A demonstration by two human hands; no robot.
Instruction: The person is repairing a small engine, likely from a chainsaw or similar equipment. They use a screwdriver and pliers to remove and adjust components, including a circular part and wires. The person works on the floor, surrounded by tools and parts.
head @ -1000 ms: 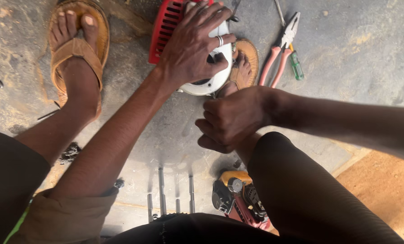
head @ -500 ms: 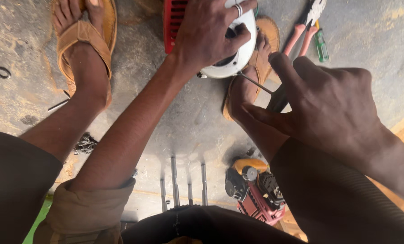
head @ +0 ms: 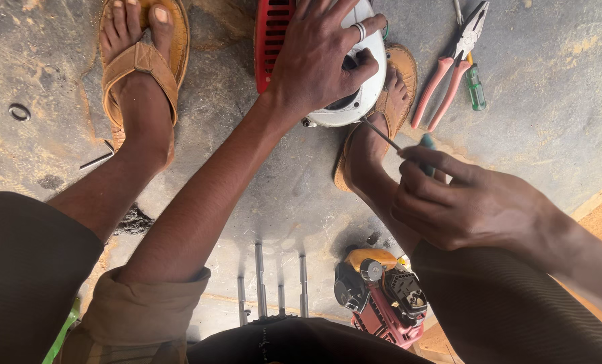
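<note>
Grey concrete floor (head: pixel 557 101), dusty and stained, lies under everything. Left hand (head: pixel 321 57) is spread flat w/ fingers splayed, pressing down on a round white plastic housing (head: pixel 361 101) that has a red slotted grille (head: pixel 270 34) on its far-left side; a ring shows on one finger. Hand isn't gripping, just palm and fingers laid over the cover. Right hand (head: pixel 462 199) is closed round a slim screwdriver with a teal handle (head: pixel 427 145), fingers curled tight, thumb on top; the metal shaft runs up-left and its tip meets the near edge of the white housing, just below the left hand. Housing sits between two feet in tan leather sandals (head: pixel 139 67), one well left of the left hand, the other partly under the housing.

Beyond the right hand: pink-handled pliers (head: pixel 449 71) w/ a small green-handled screwdriver (head: pixel 476 87) just beside them. Near side of the right hand, close to the knee: small red-and-black engine with a yellow part (head: pixel 382 290). Below the left forearm: several grey metal rods (head: pixel 260 276) lying parallel. Far left of the left hand: a small metal ring (head: pixel 19 111) on the floor.
</note>
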